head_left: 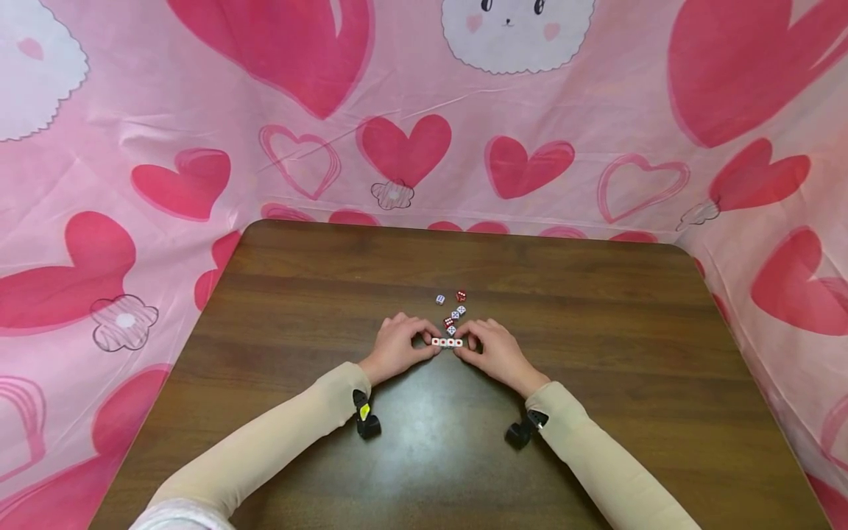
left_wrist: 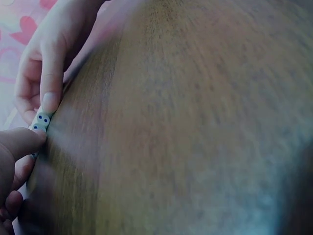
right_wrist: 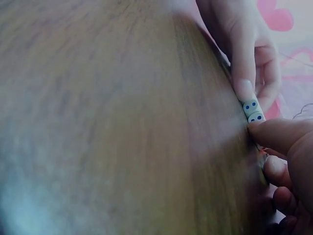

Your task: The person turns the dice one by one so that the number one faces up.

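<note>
A short straight row of white dice (head_left: 447, 342), each with a red dot on top, lies between my two hands. My left hand (head_left: 400, 347) pinches its left end with thumb and index finger; my right hand (head_left: 493, 354) does the same at the right end. Both wrist views show blue pips on the near sides of the dice (left_wrist: 43, 119), (right_wrist: 251, 106), while fingers hide the rest of the row. Just beyond the row are loose dice: a white die (head_left: 452, 330), a red die (head_left: 448, 322) and two more white ones.
Farther back sit another red die (head_left: 461, 296) and a white die (head_left: 440, 299). The brown wooden table (head_left: 596, 309) ends at a pink heart-patterned cloth (head_left: 404, 88) behind and at the sides. A small black device (head_left: 367, 425) is strapped at each wrist.
</note>
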### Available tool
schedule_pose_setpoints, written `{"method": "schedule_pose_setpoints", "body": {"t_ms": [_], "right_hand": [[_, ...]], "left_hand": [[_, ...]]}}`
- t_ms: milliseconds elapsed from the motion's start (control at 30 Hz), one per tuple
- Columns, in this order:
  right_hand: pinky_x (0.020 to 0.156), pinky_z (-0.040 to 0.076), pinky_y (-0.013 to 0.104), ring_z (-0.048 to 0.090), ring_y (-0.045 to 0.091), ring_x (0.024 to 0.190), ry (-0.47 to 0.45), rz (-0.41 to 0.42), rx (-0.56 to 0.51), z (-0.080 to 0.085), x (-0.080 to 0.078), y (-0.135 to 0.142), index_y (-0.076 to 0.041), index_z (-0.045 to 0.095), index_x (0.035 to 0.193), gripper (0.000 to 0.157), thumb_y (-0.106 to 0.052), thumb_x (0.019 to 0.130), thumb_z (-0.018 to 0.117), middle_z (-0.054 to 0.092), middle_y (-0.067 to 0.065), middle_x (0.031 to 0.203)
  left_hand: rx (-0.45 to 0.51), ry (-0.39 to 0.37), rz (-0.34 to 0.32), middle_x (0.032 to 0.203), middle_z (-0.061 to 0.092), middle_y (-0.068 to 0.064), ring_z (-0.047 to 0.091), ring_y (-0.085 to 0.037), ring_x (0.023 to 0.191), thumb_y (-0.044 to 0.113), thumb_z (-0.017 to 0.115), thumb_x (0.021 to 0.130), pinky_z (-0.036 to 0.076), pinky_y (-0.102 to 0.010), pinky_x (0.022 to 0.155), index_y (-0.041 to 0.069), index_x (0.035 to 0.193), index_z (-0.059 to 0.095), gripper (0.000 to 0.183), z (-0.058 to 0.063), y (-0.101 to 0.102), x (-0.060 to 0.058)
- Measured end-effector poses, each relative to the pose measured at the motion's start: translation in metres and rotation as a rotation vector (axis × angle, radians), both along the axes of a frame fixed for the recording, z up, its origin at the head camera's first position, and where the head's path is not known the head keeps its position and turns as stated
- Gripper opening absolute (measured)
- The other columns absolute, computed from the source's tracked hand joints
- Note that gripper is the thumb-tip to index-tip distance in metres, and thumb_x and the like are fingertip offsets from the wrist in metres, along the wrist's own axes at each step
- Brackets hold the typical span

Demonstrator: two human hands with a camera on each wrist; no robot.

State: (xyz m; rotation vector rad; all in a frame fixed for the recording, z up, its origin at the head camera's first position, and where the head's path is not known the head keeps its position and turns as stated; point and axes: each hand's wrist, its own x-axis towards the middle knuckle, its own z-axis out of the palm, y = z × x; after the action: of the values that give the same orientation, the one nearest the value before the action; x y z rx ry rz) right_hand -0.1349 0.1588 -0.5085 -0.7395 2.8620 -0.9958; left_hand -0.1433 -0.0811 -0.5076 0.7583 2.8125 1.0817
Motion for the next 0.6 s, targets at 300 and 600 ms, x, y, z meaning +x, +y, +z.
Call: {"method": "schedule_pose_setpoints", "body": {"t_ms": [300, 600], "right_hand": [[0.069, 0.038, 0.030, 0.044, 0.012, 0.076, -0.040, -0.021, -0.042, 0.0016, 0.0015, 0.0011, -0.019, 0.070, 0.103, 0.017, -0.023, 0.091, 0.082, 0.052, -0.011, 0.077], [0.070, 0.038, 0.030, 0.044, 0.012, 0.075, -0.030, -0.015, -0.039, 0.0028, 0.0015, 0.0009, -0.019, 0.070, 0.106, 0.020, -0.024, 0.091, 0.082, 0.052, -0.011, 0.077]], "left_hand": [[0.055, -0.060, 0.007, 0.089, 0.070, 0.012, 0.049, -0.014, 0.085, 0.024, 0.085, 0.088, 0.031, -0.037, 0.083, 0.021, 0.097, 0.069, 0.019, 0.0005, -0.0027, 0.0002], [0.052, -0.046, -0.002, 0.088, 0.070, 0.013, 0.049, -0.013, 0.085, 0.025, 0.085, 0.088, 0.031, -0.037, 0.082, 0.022, 0.095, 0.069, 0.018, -0.0018, -0.0032, -0.0018]]}}
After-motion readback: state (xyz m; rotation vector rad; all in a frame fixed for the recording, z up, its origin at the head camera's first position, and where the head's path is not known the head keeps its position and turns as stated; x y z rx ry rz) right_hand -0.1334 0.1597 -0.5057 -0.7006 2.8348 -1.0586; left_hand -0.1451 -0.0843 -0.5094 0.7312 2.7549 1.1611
